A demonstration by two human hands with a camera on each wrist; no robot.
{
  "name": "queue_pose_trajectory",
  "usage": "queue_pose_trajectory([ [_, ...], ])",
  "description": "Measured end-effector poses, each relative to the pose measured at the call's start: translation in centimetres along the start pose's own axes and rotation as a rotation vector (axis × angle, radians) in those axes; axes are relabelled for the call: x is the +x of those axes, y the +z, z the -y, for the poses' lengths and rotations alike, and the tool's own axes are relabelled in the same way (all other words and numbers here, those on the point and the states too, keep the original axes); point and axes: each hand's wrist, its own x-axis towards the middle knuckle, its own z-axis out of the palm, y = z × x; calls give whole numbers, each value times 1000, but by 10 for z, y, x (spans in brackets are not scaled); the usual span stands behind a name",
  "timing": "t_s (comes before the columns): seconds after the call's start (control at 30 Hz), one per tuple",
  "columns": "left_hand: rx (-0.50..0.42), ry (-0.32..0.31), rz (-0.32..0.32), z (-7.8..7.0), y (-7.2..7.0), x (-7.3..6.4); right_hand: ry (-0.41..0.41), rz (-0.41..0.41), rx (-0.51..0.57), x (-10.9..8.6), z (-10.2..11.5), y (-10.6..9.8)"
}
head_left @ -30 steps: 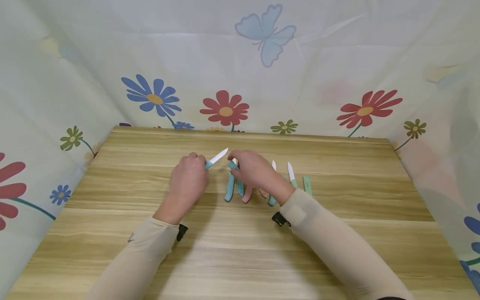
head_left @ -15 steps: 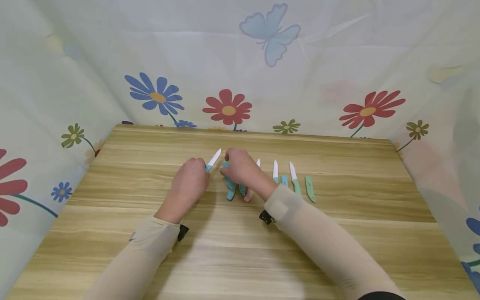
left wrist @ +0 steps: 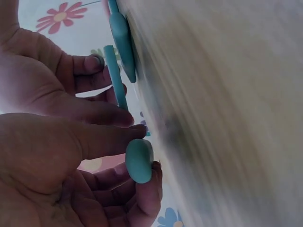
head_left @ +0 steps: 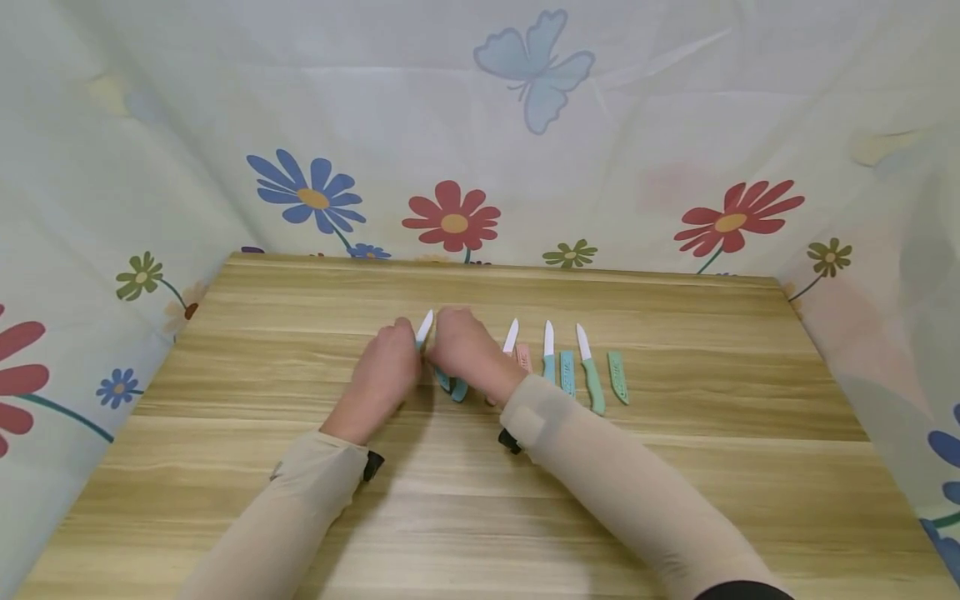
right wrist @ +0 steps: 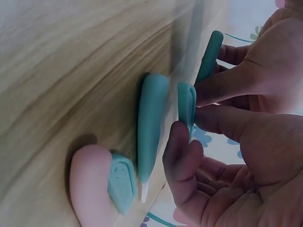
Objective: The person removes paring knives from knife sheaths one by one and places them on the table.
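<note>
My left hand [head_left: 382, 371] grips a paring knife by its teal handle [left wrist: 139, 161]; its white blade [head_left: 425, 327] points away from me. Close beside it, my right hand [head_left: 468, 350] pinches a teal blade sheath [right wrist: 186, 106] between thumb and fingers. The sheath is apart from the held knife's handle in the right wrist view. Below the right hand, another teal-handled knife [right wrist: 152, 125] lies on the table. Next to that are a pink-handled knife [right wrist: 90, 184] and a second teal sheath [right wrist: 122, 182]. In the head view my right hand partly hides these.
Further right on the wooden table [head_left: 720, 383] lie a pink sheath [head_left: 524, 357], a blue-handled knife [head_left: 549, 346], a blue sheath [head_left: 567, 372], a green-handled knife [head_left: 592, 383] and a green sheath [head_left: 618, 377]. A flowered cloth [head_left: 360, 100] stands behind the table.
My right hand has moved left and slightly nearer me with the sheath, coming up against the left hand. The knife in my left hand has turned to point more straight away from me.
</note>
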Motion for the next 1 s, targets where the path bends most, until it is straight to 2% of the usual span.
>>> queue_pose_trajectory([
  [0.2, -4, 3, 3, 1, 2, 2, -11, -26, -70, 2, 5, 4],
  [0.23, -4, 1, 4, 1, 2, 2, -6, -18, -76, -9, 14, -4],
  [0.4, 7, 13, 18, 2, 1, 3, -18, -33, -112, -11, 18, -3],
  [0.63, 15, 2, 74, 1, 2, 3, -30, -23, -120, -12, 18, 0],
  [1.0, 5, -18, 82, 0, 1, 3, -1, 9, -136, -11, 14, 1],
])
